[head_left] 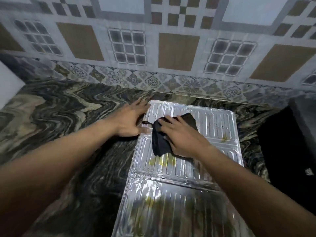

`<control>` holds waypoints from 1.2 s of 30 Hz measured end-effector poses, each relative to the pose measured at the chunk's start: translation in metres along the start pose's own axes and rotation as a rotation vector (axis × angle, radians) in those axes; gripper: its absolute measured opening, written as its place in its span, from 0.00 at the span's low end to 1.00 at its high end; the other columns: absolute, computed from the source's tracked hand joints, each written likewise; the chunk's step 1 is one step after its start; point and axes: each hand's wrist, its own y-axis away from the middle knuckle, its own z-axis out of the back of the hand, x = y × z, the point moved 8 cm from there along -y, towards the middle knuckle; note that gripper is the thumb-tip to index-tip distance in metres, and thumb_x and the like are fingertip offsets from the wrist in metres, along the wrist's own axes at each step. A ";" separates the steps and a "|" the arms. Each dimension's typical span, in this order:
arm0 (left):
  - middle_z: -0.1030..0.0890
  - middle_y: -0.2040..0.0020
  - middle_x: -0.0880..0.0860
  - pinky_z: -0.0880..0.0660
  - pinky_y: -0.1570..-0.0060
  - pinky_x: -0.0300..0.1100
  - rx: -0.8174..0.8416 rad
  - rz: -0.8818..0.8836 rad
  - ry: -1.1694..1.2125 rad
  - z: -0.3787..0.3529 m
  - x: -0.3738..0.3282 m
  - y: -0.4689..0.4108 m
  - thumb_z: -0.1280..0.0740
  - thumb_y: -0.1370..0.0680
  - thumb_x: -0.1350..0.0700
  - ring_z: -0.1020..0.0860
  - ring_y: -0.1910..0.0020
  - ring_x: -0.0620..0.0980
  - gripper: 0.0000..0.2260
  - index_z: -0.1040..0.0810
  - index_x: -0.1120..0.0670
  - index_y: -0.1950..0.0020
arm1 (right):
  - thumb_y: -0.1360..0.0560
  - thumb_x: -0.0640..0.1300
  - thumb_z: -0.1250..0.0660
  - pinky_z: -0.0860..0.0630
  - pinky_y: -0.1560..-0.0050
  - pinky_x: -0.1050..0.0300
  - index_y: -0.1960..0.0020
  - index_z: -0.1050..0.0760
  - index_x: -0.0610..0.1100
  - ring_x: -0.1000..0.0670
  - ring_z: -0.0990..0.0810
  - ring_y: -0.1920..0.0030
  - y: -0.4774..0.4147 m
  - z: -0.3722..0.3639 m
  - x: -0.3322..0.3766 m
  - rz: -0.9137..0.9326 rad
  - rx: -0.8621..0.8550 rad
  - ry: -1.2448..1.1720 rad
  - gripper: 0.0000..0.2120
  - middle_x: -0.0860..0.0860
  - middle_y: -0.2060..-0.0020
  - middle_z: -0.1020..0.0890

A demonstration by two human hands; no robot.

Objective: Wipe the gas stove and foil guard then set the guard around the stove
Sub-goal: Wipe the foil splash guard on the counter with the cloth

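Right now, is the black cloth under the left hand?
No: the right hand presses the black cloth onto the foil guard; the left hand rests at its edge.

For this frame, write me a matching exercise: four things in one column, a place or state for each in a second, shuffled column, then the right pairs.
Things:
1. left hand
2. right hand
3. black cloth
4. foil guard

Place or state:
A. lies flat on the marbled countertop
B. spread out under a palm
C. rests at the guard's left edge, fingers straight
D. presses down on the cloth

Pairs: 1-C, 2-D, 3-B, 4-A
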 end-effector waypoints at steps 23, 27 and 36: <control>0.64 0.19 0.47 0.61 0.26 0.67 0.254 0.021 -0.177 -0.023 0.018 -0.022 0.33 0.53 0.18 0.63 0.21 0.50 0.74 0.66 0.49 0.20 | 0.17 0.55 0.51 0.57 0.23 0.47 0.20 0.49 0.52 0.54 0.50 0.21 -0.047 -0.023 -0.055 -0.159 -0.082 -0.132 0.26 0.53 0.20 0.45; 0.64 0.19 0.48 0.64 0.26 0.65 0.284 0.038 -0.209 -0.018 0.014 -0.020 0.33 0.53 0.19 0.64 0.21 0.50 0.74 0.66 0.50 0.20 | 0.16 0.55 0.51 0.57 0.22 0.44 0.21 0.46 0.48 0.52 0.52 0.20 -0.028 -0.020 -0.073 -0.365 -0.118 -0.220 0.26 0.51 0.20 0.46; 0.72 0.23 0.50 0.61 0.25 0.63 0.362 0.023 -0.282 -0.019 0.003 -0.024 0.31 0.51 0.20 0.68 0.22 0.52 0.75 0.72 0.53 0.23 | 0.18 0.60 0.52 0.57 0.23 0.38 0.21 0.47 0.46 0.46 0.54 0.20 0.023 -0.015 -0.098 -0.679 -0.090 -0.282 0.31 0.46 0.19 0.51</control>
